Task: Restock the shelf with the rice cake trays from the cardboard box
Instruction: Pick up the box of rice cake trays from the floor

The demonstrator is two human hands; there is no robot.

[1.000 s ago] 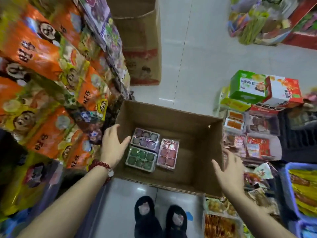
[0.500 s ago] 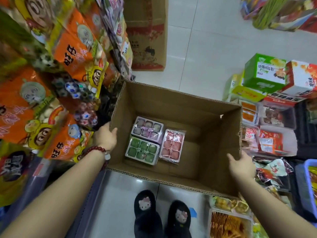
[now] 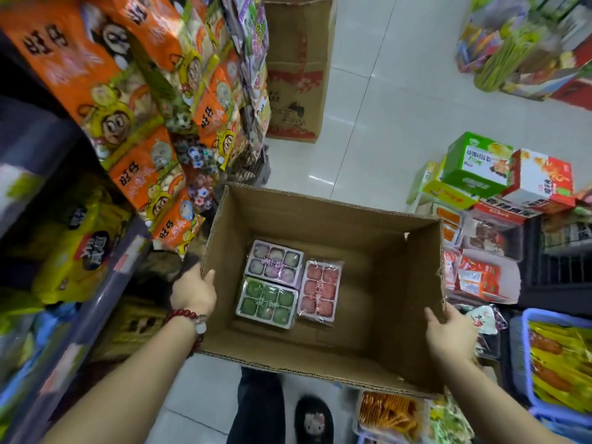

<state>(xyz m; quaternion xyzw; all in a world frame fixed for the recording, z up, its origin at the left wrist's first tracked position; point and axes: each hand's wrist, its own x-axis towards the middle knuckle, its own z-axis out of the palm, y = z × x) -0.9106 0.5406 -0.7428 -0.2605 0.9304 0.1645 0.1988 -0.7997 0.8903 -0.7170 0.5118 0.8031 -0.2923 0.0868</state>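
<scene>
An open cardboard box (image 3: 378,248) is held above the floor between my hands. Three wrapped rice cake trays lie flat on its bottom at the left: a purple tray (image 3: 274,263) at the back, a green tray (image 3: 266,302) in front of it, a pink tray (image 3: 319,289) to their right. My left hand (image 3: 193,291), with a red bead bracelet on the wrist, grips the box's left wall. My right hand (image 3: 450,331) grips the right wall near the front corner.
Shelves (image 3: 105,302) at the left carry orange snack bags (image 3: 144,174) and yellow bags (image 3: 67,254). A tall cardboard box (image 3: 298,75) stands on the tiled floor behind. Stacked snack cartons (image 3: 499,174) and blue baskets (image 3: 557,363) crowd the right. My slippered foot (image 3: 314,419) is below the box.
Both hands have closed on the box's side walls. The box has risen and shifted right in view, one foot moving beneath it.
</scene>
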